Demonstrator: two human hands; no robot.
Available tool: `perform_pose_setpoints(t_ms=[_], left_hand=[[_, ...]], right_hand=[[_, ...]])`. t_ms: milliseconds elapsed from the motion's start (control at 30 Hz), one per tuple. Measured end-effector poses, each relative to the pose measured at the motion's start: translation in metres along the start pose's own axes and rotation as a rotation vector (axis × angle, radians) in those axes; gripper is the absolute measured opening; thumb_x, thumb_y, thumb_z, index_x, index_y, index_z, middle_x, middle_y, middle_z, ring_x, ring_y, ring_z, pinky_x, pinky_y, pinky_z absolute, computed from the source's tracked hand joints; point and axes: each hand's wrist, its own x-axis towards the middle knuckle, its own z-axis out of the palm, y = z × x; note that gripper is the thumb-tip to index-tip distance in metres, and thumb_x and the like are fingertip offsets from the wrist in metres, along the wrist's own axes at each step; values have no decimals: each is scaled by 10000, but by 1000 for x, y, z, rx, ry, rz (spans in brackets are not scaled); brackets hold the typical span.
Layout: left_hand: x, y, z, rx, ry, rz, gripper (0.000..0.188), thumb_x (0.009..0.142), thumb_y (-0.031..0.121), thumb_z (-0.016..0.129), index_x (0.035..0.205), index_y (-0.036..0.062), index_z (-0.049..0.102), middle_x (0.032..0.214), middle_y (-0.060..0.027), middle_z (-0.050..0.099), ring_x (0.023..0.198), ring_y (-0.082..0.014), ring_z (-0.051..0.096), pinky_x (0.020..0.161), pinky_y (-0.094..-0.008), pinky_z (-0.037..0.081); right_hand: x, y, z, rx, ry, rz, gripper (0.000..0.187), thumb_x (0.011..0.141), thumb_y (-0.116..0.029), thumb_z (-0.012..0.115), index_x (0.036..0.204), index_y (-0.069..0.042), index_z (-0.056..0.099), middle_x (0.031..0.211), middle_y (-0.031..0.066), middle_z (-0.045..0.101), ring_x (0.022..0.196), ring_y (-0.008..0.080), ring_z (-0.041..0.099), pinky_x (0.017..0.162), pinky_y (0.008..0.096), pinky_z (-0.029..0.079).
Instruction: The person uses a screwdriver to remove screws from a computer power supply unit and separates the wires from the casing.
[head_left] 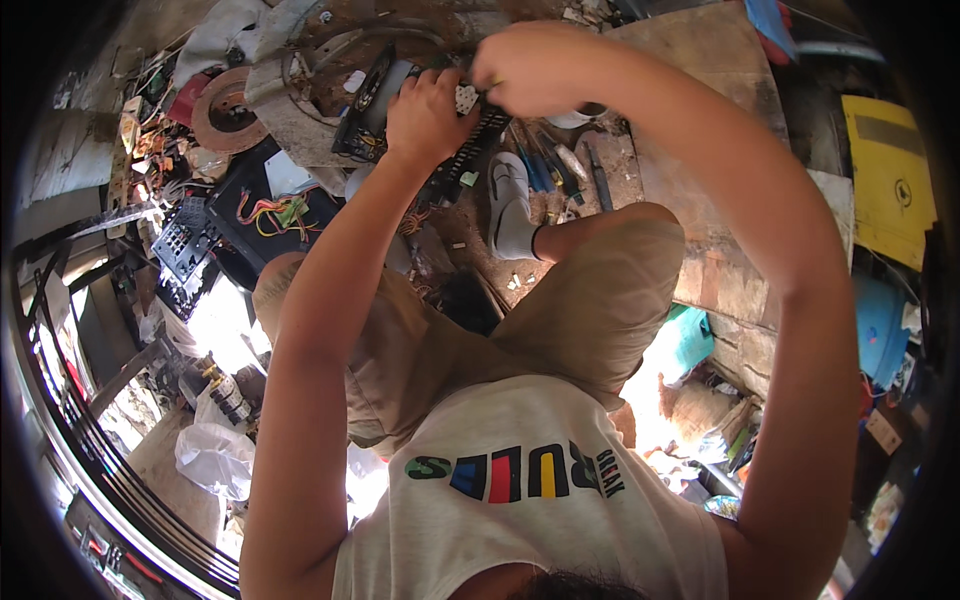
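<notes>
We count two hands, the left hand (428, 112) and the right hand (530, 68), both at twelve o'clock on one black appliance (385, 105). One white sneaker (510, 205) sits below them. At ten o'clock lies one round rusty disc (228, 110), and at three o'clock one yellow panel (888, 180).

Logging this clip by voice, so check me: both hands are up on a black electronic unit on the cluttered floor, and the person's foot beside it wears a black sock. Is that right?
Not quite: the sock is white with a dark cuff, not black, as the head view shows. The rest holds: the left hand and right hand are both on the black electronic unit on the cluttered floor.
</notes>
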Motion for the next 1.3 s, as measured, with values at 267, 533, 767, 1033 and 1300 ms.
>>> perform_pose_setpoints(t_ms=[267,533,767,1033,1300], left_hand=[[-11,12,-42,-277,546,215,464,752,181,790,1172,87,618,1115,-130,637,1049,-343,598,911,-439,475],[-44,18,-20,-348,570,181,712,688,151,825,1289,20,468,1296,-235,461,1205,-417,459,1015,-477,401],[-42,25,-22,-366,544,-59,742,666,221,865,1284,28,503,1366,-261,444,1263,-433,463,1028,-480,431],[-36,8,-32,-363,454,-12,574,638,248,879,1124,28,669,1373,-231,539,1122,-347,635,850,-388,561],[-47,10,-44,-413,487,33,654,621,271,910,1154,23,624,1269,-199,522,1159,-364,550,919,-430,501]], right_hand=[[-65,-23,56,1020,716,751,697,854,-657,660,1193,-48,651,1021,75,695,996,216,637,874,357,493],[-26,-74,83,1171,601,637,454,801,-264,672,1155,21,663,881,164,695,819,249,683,751,351,528],[-27,-70,87,1157,685,600,489,803,-171,632,1260,5,622,962,147,703,827,209,671,770,316,532],[-31,-47,86,1342,556,466,594,770,-95,648,1351,2,569,965,92,685,855,124,629,766,263,513],[-36,-80,67,1062,737,473,567,763,-87,653,1323,-20,601,965,144,677,841,225,648,782,332,513]])
